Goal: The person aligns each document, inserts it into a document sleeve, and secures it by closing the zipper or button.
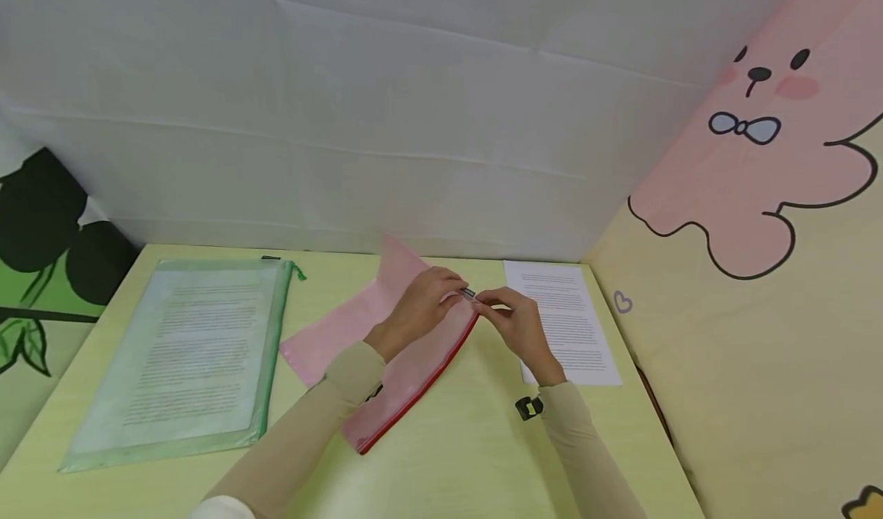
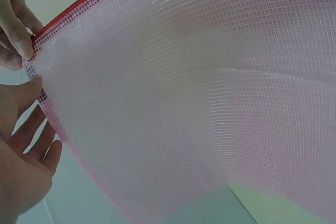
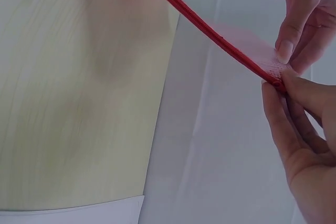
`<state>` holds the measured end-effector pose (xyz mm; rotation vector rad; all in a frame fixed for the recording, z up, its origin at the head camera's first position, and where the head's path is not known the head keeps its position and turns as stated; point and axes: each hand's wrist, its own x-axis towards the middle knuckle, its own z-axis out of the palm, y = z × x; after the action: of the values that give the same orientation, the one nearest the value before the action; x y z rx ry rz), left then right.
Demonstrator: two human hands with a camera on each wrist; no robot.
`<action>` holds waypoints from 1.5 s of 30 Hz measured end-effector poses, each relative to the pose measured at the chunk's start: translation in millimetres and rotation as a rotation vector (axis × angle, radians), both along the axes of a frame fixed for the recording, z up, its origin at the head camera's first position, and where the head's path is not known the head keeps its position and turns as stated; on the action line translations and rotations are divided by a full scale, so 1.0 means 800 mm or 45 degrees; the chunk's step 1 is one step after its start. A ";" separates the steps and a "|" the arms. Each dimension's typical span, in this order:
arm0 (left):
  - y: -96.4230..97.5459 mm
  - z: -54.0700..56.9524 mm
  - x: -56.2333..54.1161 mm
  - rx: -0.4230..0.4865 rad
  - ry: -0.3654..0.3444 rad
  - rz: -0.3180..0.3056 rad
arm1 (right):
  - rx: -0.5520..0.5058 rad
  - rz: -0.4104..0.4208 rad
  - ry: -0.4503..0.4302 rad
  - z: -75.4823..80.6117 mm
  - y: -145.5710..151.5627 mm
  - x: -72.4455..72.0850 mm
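Note:
A pink mesh zipper pouch, tilted and bent up off the table, is in both hands. Along its near edge runs a red zipper. My left hand pinches the pouch's short edge beside a small dark label, with the thumb on the mesh. Right next to it, my right hand pinches the corner where the zipper ends, thumb and forefinger on either side. The zipper looks closed along the stretch that shows; its slider cannot be made out.
A green mesh zipper pouch with printed paper inside lies on the left of the pale yellow table. On the right, partly behind my right hand, lies a printed sheet. A white cloth wall stands behind the table.

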<state>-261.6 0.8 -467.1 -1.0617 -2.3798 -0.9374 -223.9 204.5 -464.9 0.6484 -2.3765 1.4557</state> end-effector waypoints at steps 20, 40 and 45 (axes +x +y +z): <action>0.000 0.004 0.000 -0.132 -0.083 0.126 | -0.027 -0.168 -0.315 -0.043 0.001 0.002; -0.007 0.016 0.001 -0.038 -0.206 0.095 | -0.076 -0.125 -0.307 -0.039 0.015 -0.012; -0.009 0.021 0.003 -0.037 -0.244 0.084 | -0.092 -0.094 -0.364 -0.033 0.020 -0.017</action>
<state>-259.0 -6.7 -450.4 -0.9344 -2.5732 -1.0255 -237.8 220.3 -491.1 0.3502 -2.5099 1.6913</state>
